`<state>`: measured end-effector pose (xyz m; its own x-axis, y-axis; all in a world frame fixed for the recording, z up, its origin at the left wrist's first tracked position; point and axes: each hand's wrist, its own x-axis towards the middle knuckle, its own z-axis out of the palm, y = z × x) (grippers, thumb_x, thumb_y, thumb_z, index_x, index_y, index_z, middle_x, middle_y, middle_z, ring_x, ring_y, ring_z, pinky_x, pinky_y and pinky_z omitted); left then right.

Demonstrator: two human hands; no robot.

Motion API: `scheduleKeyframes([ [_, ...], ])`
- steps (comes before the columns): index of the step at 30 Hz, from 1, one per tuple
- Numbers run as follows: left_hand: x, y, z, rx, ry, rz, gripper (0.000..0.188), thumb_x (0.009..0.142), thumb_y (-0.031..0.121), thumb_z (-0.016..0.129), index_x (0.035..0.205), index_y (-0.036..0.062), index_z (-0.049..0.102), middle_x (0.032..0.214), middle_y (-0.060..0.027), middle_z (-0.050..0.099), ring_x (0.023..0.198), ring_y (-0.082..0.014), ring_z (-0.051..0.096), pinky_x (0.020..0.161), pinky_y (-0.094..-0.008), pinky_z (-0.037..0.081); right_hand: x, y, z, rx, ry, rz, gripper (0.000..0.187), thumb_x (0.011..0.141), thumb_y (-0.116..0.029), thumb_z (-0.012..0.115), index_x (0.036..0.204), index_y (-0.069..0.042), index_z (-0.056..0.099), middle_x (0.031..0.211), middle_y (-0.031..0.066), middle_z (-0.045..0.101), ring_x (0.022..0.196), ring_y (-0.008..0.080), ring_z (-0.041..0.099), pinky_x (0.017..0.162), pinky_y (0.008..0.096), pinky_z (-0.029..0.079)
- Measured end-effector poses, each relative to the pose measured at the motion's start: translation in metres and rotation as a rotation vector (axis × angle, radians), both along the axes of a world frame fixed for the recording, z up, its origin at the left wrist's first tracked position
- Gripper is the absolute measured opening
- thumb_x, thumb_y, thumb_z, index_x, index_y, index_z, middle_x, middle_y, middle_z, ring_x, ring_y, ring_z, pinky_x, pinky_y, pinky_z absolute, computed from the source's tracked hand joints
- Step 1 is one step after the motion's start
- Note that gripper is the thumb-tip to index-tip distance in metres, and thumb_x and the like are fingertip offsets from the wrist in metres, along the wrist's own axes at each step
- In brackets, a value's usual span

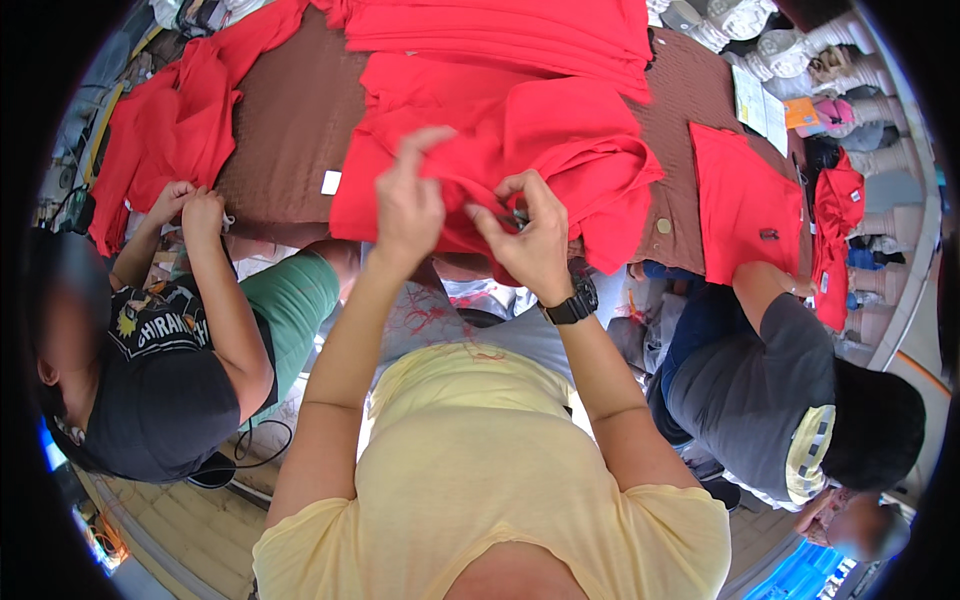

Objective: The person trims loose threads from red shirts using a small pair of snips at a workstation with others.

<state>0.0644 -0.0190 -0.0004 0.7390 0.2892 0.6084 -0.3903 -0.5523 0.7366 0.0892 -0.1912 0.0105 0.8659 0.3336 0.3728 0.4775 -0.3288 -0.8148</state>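
Red cloth garments (590, 140) lie bunched on the brown-covered table before me. Above their near part is my left hand (410, 205), its index finger pointing forward; motion smears the fingers, and whether they hold anything cannot be seen. My right hand (530, 235), with a black watch (572, 303) on its wrist, is bent over the cloth's near edge. Its thumb and index finger curl toward each other round a small dark thing (520, 215), too small to name. Loose red threads (425, 310) are scattered over my lap.
A stack of folded red cloth (500, 30) lies beyond on the brown cover (290, 110). To the left, a co-worker handles a red garment (170, 140); to the right, another sits by a red piece (745, 200). An open paper booklet (760, 108) lies at the far right.
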Motion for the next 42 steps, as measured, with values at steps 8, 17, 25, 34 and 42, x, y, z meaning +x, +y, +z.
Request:
scheduleKeyframes([
  [8, 0.055, 0.135, 0.002, -0.245, 0.115, 0.443, 0.036, 0.093, 0.003, 0.051, 0.128, 0.0025, 0.057, 0.125, -0.0219, 0.056, 0.115, -0.0302, 0.058, 0.095, -0.0420, 0.050, 0.055, -0.114, -0.029, -0.034, -0.183, -0.543, 0.025, 0.084, -0.012, 0.076, 0.105, -0.002, 0.067, 0.100, 0.0123, 0.064, 0.090, 0.0250, 0.064, 0.071, 0.0359, 0.051],
  [17, 0.046, -0.074, -0.014, 0.310, 0.197, -0.447, 0.070, 0.072, 0.012, 0.081, 0.137, 0.0121, 0.052, 0.147, -0.0159, 0.042, 0.136, -0.0380, 0.040, 0.113, -0.0513, 0.034, 0.059, -0.128, -0.052, -0.226, 0.075, -0.540, 0.016, 0.083, -0.012, 0.075, 0.092, 0.001, 0.074, 0.085, 0.0143, 0.075, 0.077, 0.0235, 0.071, 0.073, 0.0356, 0.052],
  [25, 0.033, -0.014, -0.003, 0.129, 0.191, -0.270, 0.060, 0.062, -0.016, 0.055, 0.119, 0.0003, 0.061, 0.127, -0.0190, 0.059, 0.125, -0.0389, 0.053, 0.102, -0.0463, 0.047, 0.049, -0.135, -0.026, 0.018, 0.225, -0.438, 0.020, 0.084, -0.018, 0.079, 0.095, -0.001, 0.076, 0.083, 0.0069, 0.073, 0.073, 0.0103, 0.062, 0.068, 0.0281, 0.049],
  [34, 0.046, -0.009, 0.036, 0.488, 0.205, -0.180, 0.054, 0.077, -0.009, 0.065, 0.129, 0.0078, 0.058, 0.134, -0.0174, 0.053, 0.125, -0.0390, 0.050, 0.104, -0.0470, 0.044, 0.075, -0.108, -0.047, -0.020, 0.187, -0.417, 0.023, 0.081, -0.015, 0.079, 0.097, 0.000, 0.074, 0.087, 0.0142, 0.075, 0.079, 0.0200, 0.072, 0.072, 0.0340, 0.055],
  [42, 0.151, -0.045, -0.038, 0.413, 0.414, -0.236, 0.015, 0.095, 0.009, 0.059, 0.108, 0.0041, 0.063, 0.101, -0.0108, 0.066, 0.094, -0.0313, 0.064, 0.083, -0.0407, 0.051, 0.088, -0.068, -0.058, -0.123, 0.174, -0.378, 0.029, 0.082, -0.020, 0.079, 0.101, 0.001, 0.075, 0.092, 0.0159, 0.076, 0.084, 0.0189, 0.072, 0.076, 0.0332, 0.054],
])
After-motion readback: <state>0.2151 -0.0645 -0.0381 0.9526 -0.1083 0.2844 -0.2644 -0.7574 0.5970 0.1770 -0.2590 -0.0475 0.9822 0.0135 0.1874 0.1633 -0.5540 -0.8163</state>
